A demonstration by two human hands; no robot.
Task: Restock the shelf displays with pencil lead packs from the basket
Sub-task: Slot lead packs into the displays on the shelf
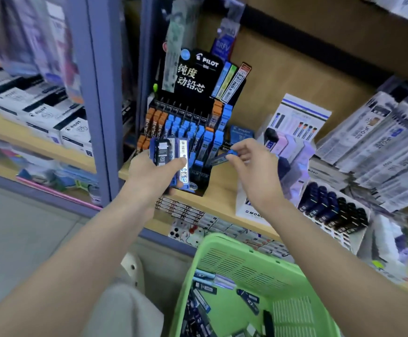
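The right hand pinches one thin grey lead pack with a blue cap between its thumb and fingers, holding it near the cap end. The pack lies almost flat. Its long side points left and a little down, towards the tall black cardboard display stand. Its free end is just beside the front rows of the stand, where other blue-capped packs stand up straight in small slots. I think the pack must be tipped up on end before it can slide into a slot. The right hand is the nearer one for that job.

The left hand is in front of the stand, on the stand's left side. It grips a small bunch of flat blue packs with white labels. They look smooth, shiny and hard.

The stand sits on a pale wooden shelf. Below the stand and to its right is the green plastic basket with slotted walls. More dark packs lie loose inside it.
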